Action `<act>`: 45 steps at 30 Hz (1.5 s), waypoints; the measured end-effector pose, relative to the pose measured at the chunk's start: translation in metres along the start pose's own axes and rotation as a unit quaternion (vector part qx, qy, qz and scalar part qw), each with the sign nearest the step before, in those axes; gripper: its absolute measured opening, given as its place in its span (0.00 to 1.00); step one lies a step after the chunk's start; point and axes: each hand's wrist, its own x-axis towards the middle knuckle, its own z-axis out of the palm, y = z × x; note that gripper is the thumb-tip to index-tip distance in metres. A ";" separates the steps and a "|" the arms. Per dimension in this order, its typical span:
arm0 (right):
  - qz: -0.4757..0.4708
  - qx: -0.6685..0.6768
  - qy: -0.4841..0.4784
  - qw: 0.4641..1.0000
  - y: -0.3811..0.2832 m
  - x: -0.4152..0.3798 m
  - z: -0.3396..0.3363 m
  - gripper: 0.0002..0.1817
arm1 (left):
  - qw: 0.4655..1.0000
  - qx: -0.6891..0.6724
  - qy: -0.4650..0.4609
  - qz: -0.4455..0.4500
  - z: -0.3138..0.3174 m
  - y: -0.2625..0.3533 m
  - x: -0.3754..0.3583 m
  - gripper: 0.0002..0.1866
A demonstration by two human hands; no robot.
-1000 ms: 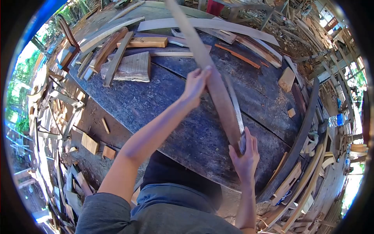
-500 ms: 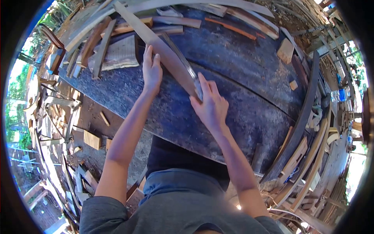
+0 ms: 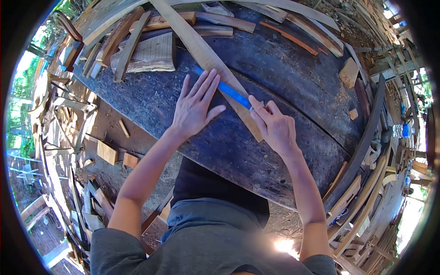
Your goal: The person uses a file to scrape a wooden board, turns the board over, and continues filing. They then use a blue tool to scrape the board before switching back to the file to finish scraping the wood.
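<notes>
A long, pale wooden board (image 3: 213, 62) lies diagonally on the dark tabletop (image 3: 220, 146), its near end cut at a slant. Across the board rests a flat, straight strip (image 3: 234, 95) that shines blue. My left hand (image 3: 195, 105) has its fingers spread, with the fingertips pressing on the strip near its far end. At the strip's near end, my right hand (image 3: 275, 126) grips it between thumb and fingers, over the board's right edge.
Wood offcuts, among them a thick block (image 3: 151, 55), lie at the table's back left. A reddish strip (image 3: 288, 37) is at the back. Small blocks (image 3: 349, 73) and a long dark curved piece (image 3: 366, 133) are on the right.
The strip has turned from lying along the board to crossing it, and now shows blue. My left hand has moved nearer and spread its fingers; my right hand has shifted right.
</notes>
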 end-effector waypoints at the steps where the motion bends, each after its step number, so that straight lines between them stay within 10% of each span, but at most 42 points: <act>1: -0.013 -0.006 -0.022 1.000 0.002 0.002 -0.004 0.22 | 1.000 -0.010 -0.017 -0.014 0.000 0.002 -0.005 0.39; 13: -0.177 -0.004 -0.082 0.981 0.041 0.108 0.034 0.26 | 0.989 0.053 -0.040 -0.131 0.010 -0.043 0.004 0.50; 20: -0.036 -0.066 -0.119 0.990 0.000 0.100 0.019 0.47 | 0.988 -0.034 -0.016 -0.148 0.009 -0.043 0.000 0.45; 29: 0.025 -0.011 -0.052 0.998 -0.013 0.075 0.008 0.29 | 0.974 -0.159 0.005 -0.162 -0.005 -0.044 0.000 0.38; 32: 0.055 0.029 0.003 0.998 -0.011 0.032 -0.032 0.24 | 0.819 -0.473 0.199 -0.258 0.000 -0.028 0.005 0.36; 39: 0.160 0.028 0.005 0.987 -0.005 -0.131 -0.145 0.25 | 0.763 -0.635 0.113 0.042 -0.016 0.105 0.034 0.48; 45: 0.231 0.004 0.054 0.971 -0.016 -0.225 -0.172 0.28 | 0.832 -0.552 0.021 0.058 0.000 0.136 0.021 0.45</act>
